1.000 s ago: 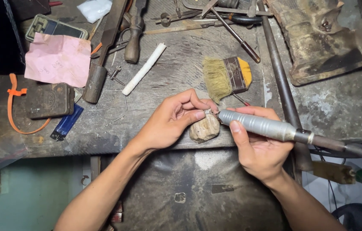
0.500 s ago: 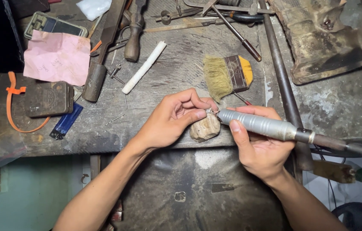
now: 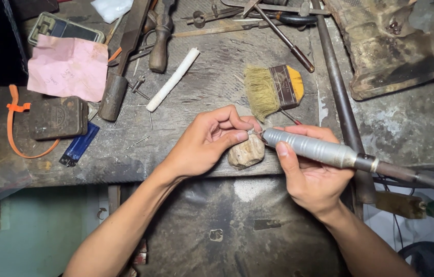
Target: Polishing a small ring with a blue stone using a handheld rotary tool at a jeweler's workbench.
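Head view: small ring [image 3: 251,132] pinched between left hand [image 3: 204,143] fingertips; right hand [image 3: 309,174] grips rotary handpiece [image 3: 312,147].

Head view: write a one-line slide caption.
Left hand pinches a small ring while right hand applies a rotary handpiece.

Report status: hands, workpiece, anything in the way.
Left hand pinches small ring over wooden peg. Right hand grips rotary handpiece, tip at ring. Brush behind, apart.

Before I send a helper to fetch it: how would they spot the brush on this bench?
On the grey workbench, look just above the two hands. The brush lies flat there, straw-coloured bristles pointing left. Its yellow handle and dark metal band set it apart from the white rod to its left.
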